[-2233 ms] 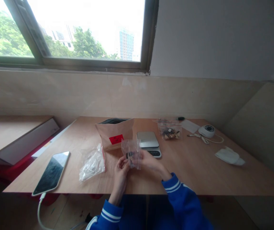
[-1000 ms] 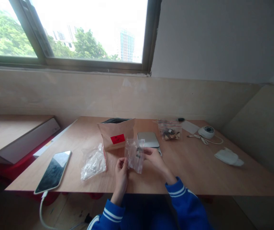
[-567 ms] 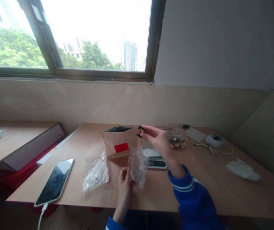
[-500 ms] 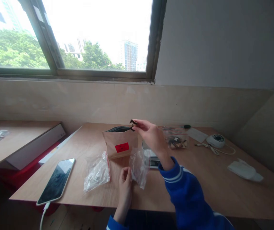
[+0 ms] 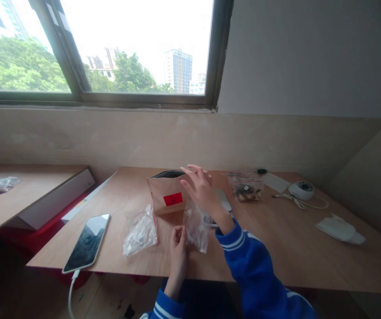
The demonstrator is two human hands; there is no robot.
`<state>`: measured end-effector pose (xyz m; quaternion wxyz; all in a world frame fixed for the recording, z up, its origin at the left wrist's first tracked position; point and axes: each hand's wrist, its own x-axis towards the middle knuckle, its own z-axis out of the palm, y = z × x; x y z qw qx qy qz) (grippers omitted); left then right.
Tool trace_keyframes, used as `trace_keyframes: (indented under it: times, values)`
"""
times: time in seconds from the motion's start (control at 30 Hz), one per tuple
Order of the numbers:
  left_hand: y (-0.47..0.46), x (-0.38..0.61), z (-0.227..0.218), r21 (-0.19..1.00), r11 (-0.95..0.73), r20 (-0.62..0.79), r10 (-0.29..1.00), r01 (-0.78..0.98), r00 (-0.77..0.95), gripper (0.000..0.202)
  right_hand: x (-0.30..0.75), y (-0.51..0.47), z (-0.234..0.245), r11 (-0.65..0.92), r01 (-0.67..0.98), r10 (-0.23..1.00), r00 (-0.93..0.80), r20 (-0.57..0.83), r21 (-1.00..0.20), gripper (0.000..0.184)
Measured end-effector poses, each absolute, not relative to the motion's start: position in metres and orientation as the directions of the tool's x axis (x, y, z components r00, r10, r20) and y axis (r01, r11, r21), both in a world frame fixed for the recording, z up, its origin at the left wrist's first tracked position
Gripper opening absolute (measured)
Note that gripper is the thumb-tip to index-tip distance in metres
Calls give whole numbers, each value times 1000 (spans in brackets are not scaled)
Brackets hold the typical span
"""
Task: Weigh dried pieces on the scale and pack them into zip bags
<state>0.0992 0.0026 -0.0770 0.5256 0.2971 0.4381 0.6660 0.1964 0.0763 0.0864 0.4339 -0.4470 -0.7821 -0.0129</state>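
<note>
L hand (image 5: 178, 243) pinches clear bag (image 5: 197, 230); R hand (image 5: 199, 188), fingers splayed, by open brown pouch (image 5: 159, 195) w/ red label (image 5: 173, 199). Scale (image 5: 224, 200) partly hidden. Phone (image 5: 87, 241) front L of tbl (image 5: 276, 243), dome cam (image 5: 301, 190) back R.

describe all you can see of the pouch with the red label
The pouch looks like brown paper, with a dark-lined mouth open at the top and a red label, its marks unreadable, on the front. It stands upright on the table, left of the scale. The right hand hides part of its right side; whether they touch is unclear.
</note>
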Motion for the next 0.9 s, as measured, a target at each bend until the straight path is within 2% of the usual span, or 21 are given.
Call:
trace_keyframes:
  times: [0.03,0.1,0.17,0.2,0.27,0.33,0.47,0.63,0.73,0.9]
  values:
    - [2,100,-76,901,-84,-47,956,-425,-289,36,202,66,74,555,679,720,-103,687,-480,35]
    - [-1,102,-73,913,-121,-13,947,-390,-322,36,212,43,41,417,588,796,133,591,-693,38]
    - [-6,103,-68,919,-139,6,941,-369,-338,38,218,20,6,215,424,884,298,359,-880,59]
    - [-9,103,-66,922,-144,14,940,-359,-341,40,219,10,-10,117,292,941,273,200,-949,67]
    - [-15,101,-62,931,-141,23,943,-337,-333,42,219,-3,-31,-33,31,992,122,-29,-999,70]
    - [-21,94,-57,944,-120,18,948,-307,-317,40,219,-10,-37,-138,-117,990,-9,-138,-983,66]
    - [-36,72,-51,969,-41,-17,972,-244,-233,38,226,-12,-27,-185,-199,982,-78,-172,-962,56]
    - [-50,46,-46,969,61,-82,994,-239,-77,41,226,-15,-24,-193,-180,977,-127,-172,-965,49]
    - [-54,36,-40,959,133,-123,991,-252,57,44,225,-16,-24,-157,-177,985,-94,-142,-972,51]
    - [-54,35,-35,938,211,-208,977,-276,40,45,228,-16,-21,-86,-183,995,25,-92,-979,57]
